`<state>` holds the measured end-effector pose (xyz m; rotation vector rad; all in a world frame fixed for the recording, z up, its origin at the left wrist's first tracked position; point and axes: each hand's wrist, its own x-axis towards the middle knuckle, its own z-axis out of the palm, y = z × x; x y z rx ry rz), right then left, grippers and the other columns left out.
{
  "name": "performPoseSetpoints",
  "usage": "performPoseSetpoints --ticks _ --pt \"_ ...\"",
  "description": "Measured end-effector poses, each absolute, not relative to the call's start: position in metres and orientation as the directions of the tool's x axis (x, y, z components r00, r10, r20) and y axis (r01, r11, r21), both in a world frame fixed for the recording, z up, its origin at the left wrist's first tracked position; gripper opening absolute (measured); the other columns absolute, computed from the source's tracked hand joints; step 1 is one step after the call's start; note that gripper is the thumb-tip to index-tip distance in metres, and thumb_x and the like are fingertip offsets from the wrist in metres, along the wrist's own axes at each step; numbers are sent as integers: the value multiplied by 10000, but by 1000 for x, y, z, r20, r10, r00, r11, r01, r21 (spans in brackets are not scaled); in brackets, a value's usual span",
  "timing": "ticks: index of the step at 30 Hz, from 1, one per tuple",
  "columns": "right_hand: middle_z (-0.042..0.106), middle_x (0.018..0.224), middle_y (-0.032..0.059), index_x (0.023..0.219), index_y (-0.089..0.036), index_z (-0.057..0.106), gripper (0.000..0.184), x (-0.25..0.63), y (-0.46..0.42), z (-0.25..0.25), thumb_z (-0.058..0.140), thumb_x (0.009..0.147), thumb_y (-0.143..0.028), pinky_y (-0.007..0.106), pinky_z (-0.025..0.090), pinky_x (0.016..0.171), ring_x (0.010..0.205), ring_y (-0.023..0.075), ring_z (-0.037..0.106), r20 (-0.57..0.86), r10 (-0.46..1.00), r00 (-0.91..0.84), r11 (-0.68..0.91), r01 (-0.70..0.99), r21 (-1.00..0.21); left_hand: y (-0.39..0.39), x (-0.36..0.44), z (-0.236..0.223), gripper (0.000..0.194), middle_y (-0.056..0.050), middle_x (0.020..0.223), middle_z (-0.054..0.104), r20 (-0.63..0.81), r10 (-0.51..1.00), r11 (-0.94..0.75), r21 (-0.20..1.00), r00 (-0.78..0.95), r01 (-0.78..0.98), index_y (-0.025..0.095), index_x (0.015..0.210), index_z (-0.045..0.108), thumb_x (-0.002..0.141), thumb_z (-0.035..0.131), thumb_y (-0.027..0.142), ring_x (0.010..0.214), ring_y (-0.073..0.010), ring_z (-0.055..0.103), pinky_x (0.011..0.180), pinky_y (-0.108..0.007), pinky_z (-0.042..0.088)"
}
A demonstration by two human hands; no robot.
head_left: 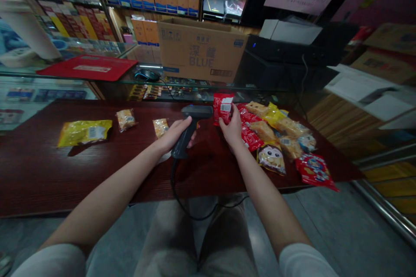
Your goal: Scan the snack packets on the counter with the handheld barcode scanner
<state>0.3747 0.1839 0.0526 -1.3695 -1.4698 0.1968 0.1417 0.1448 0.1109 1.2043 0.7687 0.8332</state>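
Observation:
My left hand is wrapped round the grip of a black barcode scanner, whose head points right. In my right hand is a red snack packet, held up with its white barcode label facing me, just in front of the scanner head. A clear-wrapped snack lies behind my left hand, partly hidden by it. Farther left are another clear-wrapped snack and a yellow packet. Beside my right hand is a pile of several red, yellow and clear snack packets, including a monkey-face packet.
The dark red wooden table has a glass counter behind it, with a cardboard box, a red mat and a mouse on top. The scanner's cord hangs over the front edge above my lap. Cartons stand at right.

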Motion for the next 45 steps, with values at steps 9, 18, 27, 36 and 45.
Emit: performPoseSetpoints --ticks 9,18,27,36,45 --pt "542 1438 175 1456 -188 403 685 367 179 56 586 796 -167 541 337 1208 1372 312 496 552 818 161 356 614 -705 145 142 108 640 9 604 587 -40 879 150 969 474 -196 146 909 612 736 647 761 435 -106 545 427 -224 445" --pt "525 1455 172 1480 -194 375 707 363 175 58 565 801 -139 542 346 1204 1383 313 480 553 826 111 367 638 -677 150 140 106 619 13 597 585 -59 879 181 960 473 -216 146 899 619 729 670 739 431 -101 544 418 -213 441" --pt "478 1443 203 1477 -166 311 711 404 158 90 561 813 -218 523 422 1120 1319 310 518 718 634 287 283 778 -561 172 105 119 583 -18 602 619 -122 915 154 987 385 -54 135 909 639 754 691 694 434 -128 571 399 -223 445" --pt "656 1230 151 1344 -203 477 569 450 135 112 596 788 -228 665 284 1102 1196 340 590 635 451 627 -220 768 -602 191 76 122 496 -50 585 629 -295 923 284 956 248 77 135 799 616 798 690 625 426 -134 568 396 -223 460" --pt "623 1201 148 1155 -192 592 302 417 135 116 546 867 -269 574 369 1071 1193 310 558 811 434 393 100 873 -477 190 101 99 487 -2 548 566 -183 918 284 922 352 -263 141 836 603 845 628 627 381 -104 504 386 -220 438"
